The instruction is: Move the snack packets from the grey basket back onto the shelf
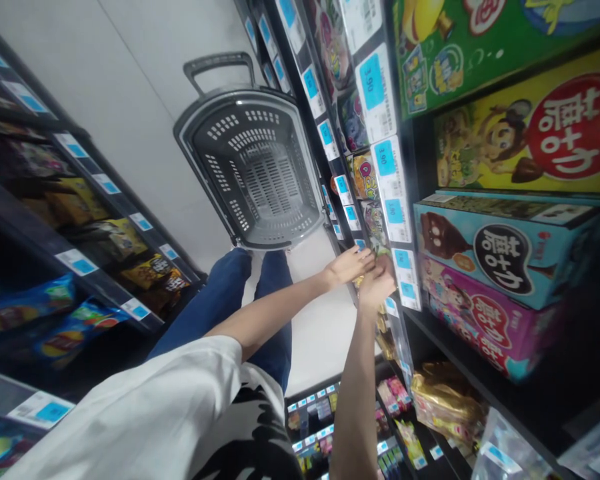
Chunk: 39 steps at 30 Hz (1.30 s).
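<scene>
Both of my hands reach to a lower shelf on the right, close to its price-tag edge. My left hand is closed, its bent fingers among the small snack packets there. Right beside it, my right hand curls its fingers inward at the same spot. What lies in the fingers is mostly hidden; only a bit of yellow-green wrapping shows around them. Just above the hands are a pale snack packet and a colourful snack packet. A grey shopping basket, with nothing in it, stands on the floor beyond my feet.
On the upper right shelf lie a blue snack box, a pink box and a yellow box. Price tags line the shelf edge. Bagged snacks fill the left shelves across the aisle floor.
</scene>
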Available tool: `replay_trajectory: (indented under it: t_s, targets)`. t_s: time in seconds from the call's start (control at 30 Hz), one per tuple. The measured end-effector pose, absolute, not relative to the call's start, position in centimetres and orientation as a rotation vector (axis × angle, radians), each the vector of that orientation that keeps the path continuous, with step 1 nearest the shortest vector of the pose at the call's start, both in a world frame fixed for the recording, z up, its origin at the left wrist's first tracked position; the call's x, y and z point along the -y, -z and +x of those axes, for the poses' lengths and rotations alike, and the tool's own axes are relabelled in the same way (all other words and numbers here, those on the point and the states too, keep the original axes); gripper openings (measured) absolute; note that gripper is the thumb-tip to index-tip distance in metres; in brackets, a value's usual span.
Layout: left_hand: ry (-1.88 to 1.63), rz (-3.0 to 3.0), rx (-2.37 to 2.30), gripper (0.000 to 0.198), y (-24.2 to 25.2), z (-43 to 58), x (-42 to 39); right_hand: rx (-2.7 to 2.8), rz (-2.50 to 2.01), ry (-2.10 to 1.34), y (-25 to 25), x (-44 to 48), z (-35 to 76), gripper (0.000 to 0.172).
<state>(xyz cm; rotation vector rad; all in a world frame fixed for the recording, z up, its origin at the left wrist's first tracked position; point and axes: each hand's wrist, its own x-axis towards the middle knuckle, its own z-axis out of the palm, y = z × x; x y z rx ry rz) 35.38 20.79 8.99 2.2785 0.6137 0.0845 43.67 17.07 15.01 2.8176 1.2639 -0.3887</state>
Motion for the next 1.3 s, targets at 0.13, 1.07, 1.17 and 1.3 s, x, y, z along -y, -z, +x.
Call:
replay_trajectory:
  t_s: [0.13,1.07,1.17,1.3]
  targets:
    - [-0.091,2.277,-0.587,0.037,-9.1,34.9,-21.2,-1.265,2.707,0.456,-15.5,-17.6,43.3,0.045]
    - [-0.07,2.319,-0.5,0.035,-9.1,34.1,-22.3,-1.651,2.546,0.749,-14.4,-16.1,45.5,0.053]
    - [-0.048,2.315,-0.52,0.04,-9.3,34.1,-21.7,-1.632,2.774,0.618,-15.3,-13.8,43.7,0.045]
    - [-0.009,2.314,-0.607,0.046,-9.6,34.8,-20.9,-1.341,3.033,0.578,-15.6,-12.0,42.3,0.048]
